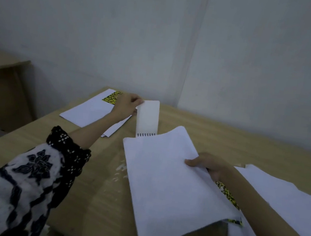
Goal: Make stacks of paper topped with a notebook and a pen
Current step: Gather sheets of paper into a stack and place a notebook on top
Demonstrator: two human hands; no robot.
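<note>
1. Left hand (127, 104) reaches to the far side of the tabletop (92, 169); its grip is pinched on the top corner of a white spiral notebook (147, 117), which stands tilted up, coil edge at the bottom.
2. Notebook's coil end sits just behind the far edge of the paper held by the other hand; whether it touches the tabletop cannot be told.
3. Right hand (210, 165) grips a sheaf of white paper (171, 185) at its right edge, thumb on top, fingers hidden underneath. The sheaf is lifted and tilted over the tabletop.
4. A yellow-and-black patterned notebook (227, 195) peeks out under the sheaf's right edge, below the right wrist.
5. Far left: a flat paper stack (88, 113) with another yellow-and-black patterned notebook (112, 97) on its far corner, just beside the left hand.
6. More loose white sheets (281, 203) lie at the right, under the right forearm.
</note>
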